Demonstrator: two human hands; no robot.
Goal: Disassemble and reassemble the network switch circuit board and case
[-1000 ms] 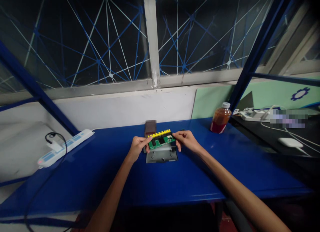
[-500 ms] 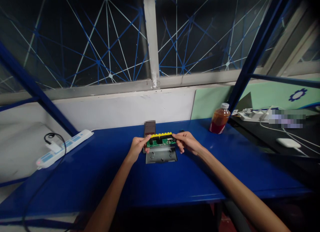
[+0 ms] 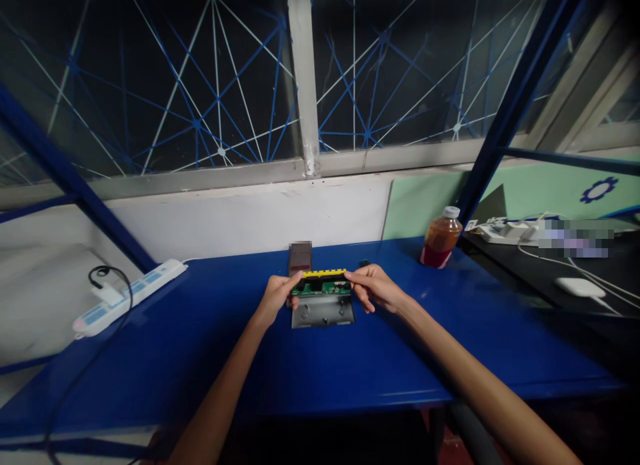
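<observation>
Between my two hands is a green circuit board [image 3: 327,287] with dark parts on it and a yellow, black-marked strip [image 3: 324,273] along its upper edge. My left hand [image 3: 279,295] pinches the left end, thumb on top. At the right end, the thumb and finger of my right hand [image 3: 373,285] grip it. A grey casing piece [image 3: 323,311] with small posts lies on the blue table [image 3: 350,365], just below and in front of the board. Behind my left hand lies a flat dark phone-like slab [image 3: 300,257].
A white power strip [image 3: 140,295] with a black cable lies at the left. A bottle of reddish drink [image 3: 443,238] stands at the back right. Further right, a black table [image 3: 530,271] bears a white charger [image 3: 580,287] and cables. A small dark item [image 3: 365,261] sits behind my right hand.
The board has been tilted and levelled, so less of its green face shows and its yellow edge runs nearly horizontal. Both hands keep hold of it. The casing piece has stayed put.
</observation>
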